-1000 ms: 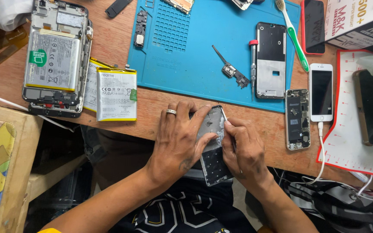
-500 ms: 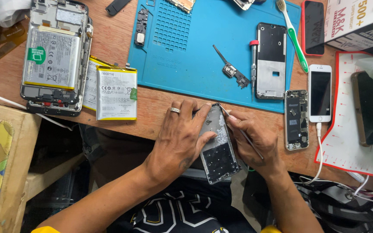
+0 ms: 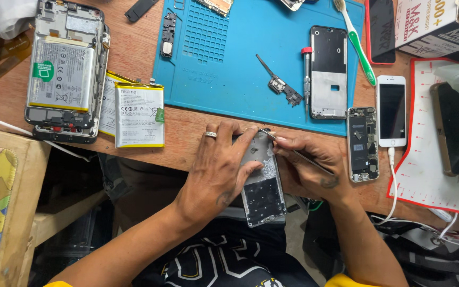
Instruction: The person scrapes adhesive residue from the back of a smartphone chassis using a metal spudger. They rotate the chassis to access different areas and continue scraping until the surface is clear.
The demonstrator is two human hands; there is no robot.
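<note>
**Grey phone frame held at the table edge, thin tool at its top**

The grey metal phone frame (image 3: pixel 262 183) lies half over the near edge of the brown wooden table (image 3: pixel 187 133), its lower end hanging past the edge above the person's lap. The left hand (image 3: pixel 219 170), a ring on one finger, is clamped on the frame's left side, fingers along its upper edge. The right hand (image 3: pixel 309 165) is pinched shut on a thin metal tool (image 3: pixel 298 154), whose tip touches the frame's upper right corner.

Just beyond lies a blue silicone work mat (image 3: pixel 229 64) carrying a red-capped screwdriver (image 3: pixel 306 79), a black-and-silver phone back frame (image 3: pixel 328 72) and a small flex-cable part (image 3: pixel 280 85). To the right rest a small opened phone (image 3: pixel 363 143) and a white phone (image 3: pixel 391 110) on a white cable. To the left sit two yellow-edged flat batteries (image 3: pixel 136 114) and an opened phone showing its silver battery (image 3: pixel 65 69)
</note>
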